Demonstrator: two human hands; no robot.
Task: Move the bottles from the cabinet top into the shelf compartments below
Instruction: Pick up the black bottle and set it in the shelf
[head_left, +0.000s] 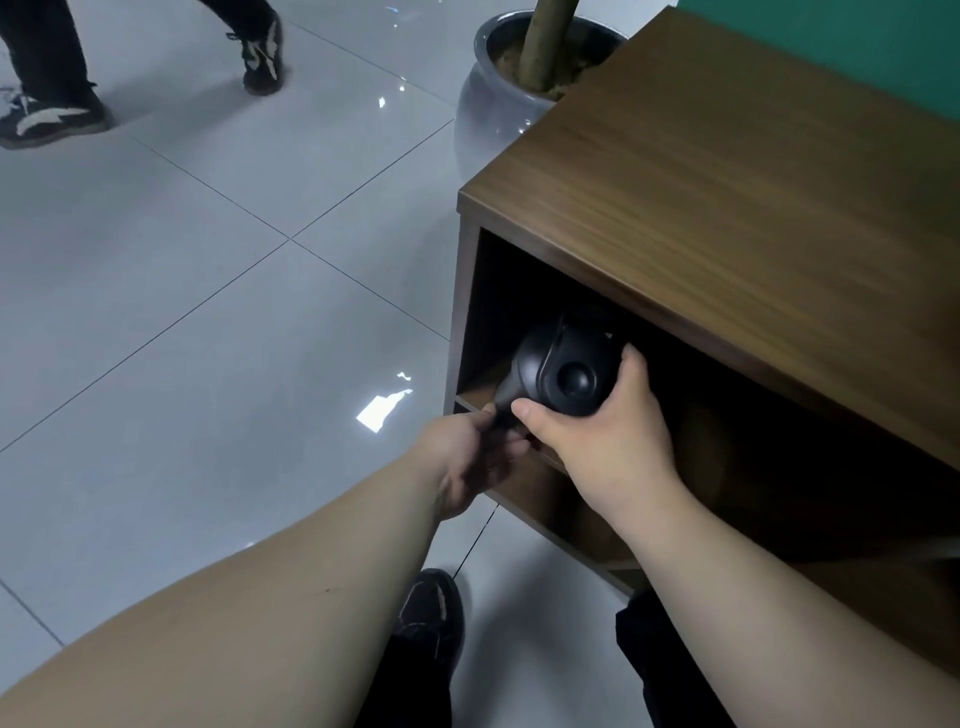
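Right hand (605, 441) grip clamped over black bottle (563, 371) top, left hand (470, 460) grip pinching its handle from below, both forearms stretched forward, bottle tilted at mouth of upper left compartment of wooden cabinet (727, 208), above shelf board (480, 397).

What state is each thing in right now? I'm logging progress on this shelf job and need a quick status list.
Black bottle: lying tilted at the mouth of the upper compartment, held by both hands.
Left hand: gripping the bottle's narrow end.
Right hand: wrapped around the bottle's wide end.
Cabinet top: no bottles on the part in view.
Lower compartment: dark, contents unclear.
Plant pot: upright on the floor beside the cabinet.
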